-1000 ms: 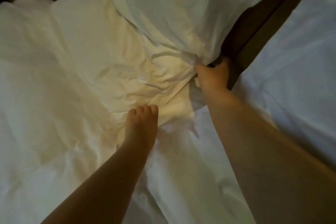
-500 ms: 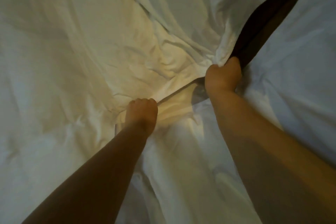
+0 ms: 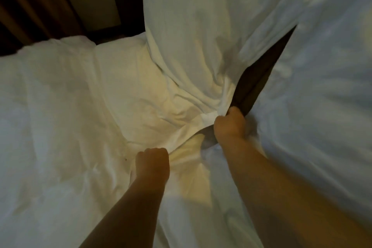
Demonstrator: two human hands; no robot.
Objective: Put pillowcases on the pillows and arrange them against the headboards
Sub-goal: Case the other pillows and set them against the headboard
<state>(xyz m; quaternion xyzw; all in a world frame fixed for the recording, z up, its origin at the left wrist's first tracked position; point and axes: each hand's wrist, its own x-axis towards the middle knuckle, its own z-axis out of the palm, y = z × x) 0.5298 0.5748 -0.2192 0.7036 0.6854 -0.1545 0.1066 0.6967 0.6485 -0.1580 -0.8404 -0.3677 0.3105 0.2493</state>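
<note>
A bed (image 3: 50, 127) is covered by crumpled white bedding, above which a soft, creased white pillowcase (image 3: 191, 46) is held. Its open edge is stretched between the left hand (image 3: 152, 164) and right hand (image 3: 229, 125), fingers curled tight and pinching bunched cloth; cream padding (image 3: 187, 147) is seen inside

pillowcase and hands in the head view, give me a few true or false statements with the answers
1. The left hand and the right hand both grip the edge of the pillowcase. True.
2. The left hand lies flat with straight fingers. False: it is curled into a fist on the fabric.
3. A dark gap runs up from the right hand, beside the pillowcase. True.
4. The pillowcase has blue stripes. False: it is plain white.
</note>
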